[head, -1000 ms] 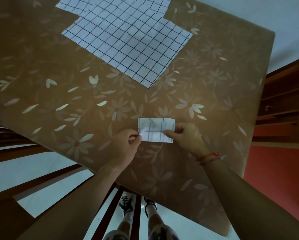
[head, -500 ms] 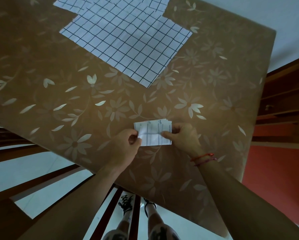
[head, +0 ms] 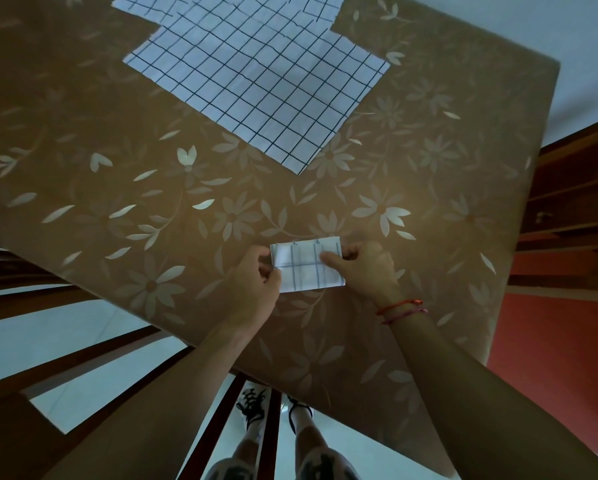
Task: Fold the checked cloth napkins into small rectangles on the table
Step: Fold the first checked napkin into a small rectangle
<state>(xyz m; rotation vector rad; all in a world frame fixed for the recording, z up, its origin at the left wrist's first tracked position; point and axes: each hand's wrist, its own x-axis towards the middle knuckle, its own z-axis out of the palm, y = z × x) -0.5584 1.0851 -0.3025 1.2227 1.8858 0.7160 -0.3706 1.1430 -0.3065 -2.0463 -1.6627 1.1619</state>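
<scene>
Head view: a small white cloth napkin with thin dark checks, folded into a compact rectangle (head: pixel 308 268), lies just below the middle of the frame, near the lower edge of a brown table covered in a pale flower-and-leaf print (head: pixel 117 202). The left hand (head: pixel 252 289) pinches the rectangle's left end between thumb and curled fingers, and a corner of the top layer there looks slightly raised. The right hand (head: pixel 363 268) grasps the right end, thumb lying across the top of the cloth and fingers curled at its far edge. A red cord bracelet (head: pixel 399 306) circles the right wrist.

In the upper middle of the frame a large white checked napkin, spread flat and turned like a diamond (head: pixel 256 84), rests on the table well apart from the folded one. More checked cloth (head: pixel 145 5) shows beneath it along the top edge.

At the right edge stands dark wooden shelving (head: pixel 567 202). Dark wooden bars (head: pixel 83 358) cross the lower left over a pale floor, and the person's laced shoes (head: pixel 252 407) show at the bottom centre.
</scene>
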